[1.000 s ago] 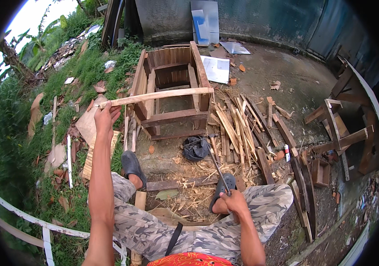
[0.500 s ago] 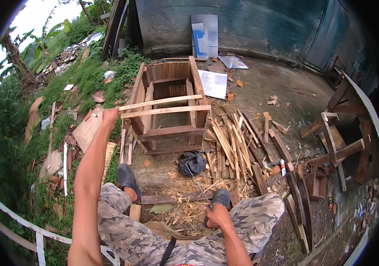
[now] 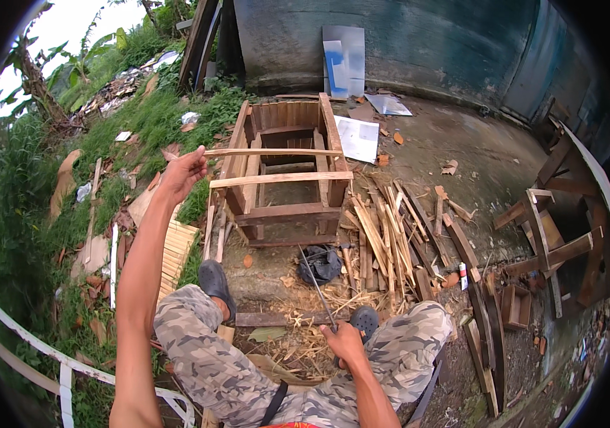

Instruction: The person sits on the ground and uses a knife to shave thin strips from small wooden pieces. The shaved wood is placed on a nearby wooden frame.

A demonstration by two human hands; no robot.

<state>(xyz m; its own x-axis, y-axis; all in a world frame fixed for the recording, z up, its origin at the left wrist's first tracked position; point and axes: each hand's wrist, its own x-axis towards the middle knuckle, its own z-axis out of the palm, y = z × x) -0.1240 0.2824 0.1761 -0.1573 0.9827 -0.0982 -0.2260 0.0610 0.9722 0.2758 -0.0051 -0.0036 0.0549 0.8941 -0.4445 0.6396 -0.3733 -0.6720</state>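
Observation:
A wooden frame (image 3: 287,212), box-shaped with slatted inner sides, stands on the ground ahead of me. Across its top lie two pale wooden strips: a nearer strip (image 3: 283,179) and a farther strip (image 3: 276,152). My left hand (image 3: 188,172) is at the left end of the farther strip, fingers stretched toward it and partly apart; whether a fingertip touches the wood is unclear. Low between my knees, my right hand (image 3: 348,344) is closed around the handle end of a long, thin, dark blade (image 3: 317,285), which points up and away toward the frame.
A black bag-like bundle (image 3: 320,265) lies before the frame. Piled wood strips (image 3: 383,246) and dark planks (image 3: 487,335) cover the ground at right, near a small wooden box (image 3: 515,307) and a tilted wooden structure (image 3: 562,214). A white rail (image 3: 26,347) curves along the lower left.
My left hand has loosened from the farther strip's end, its fingers now stretched out. My right hand has risen slightly with the blade. The view has shifted a little.

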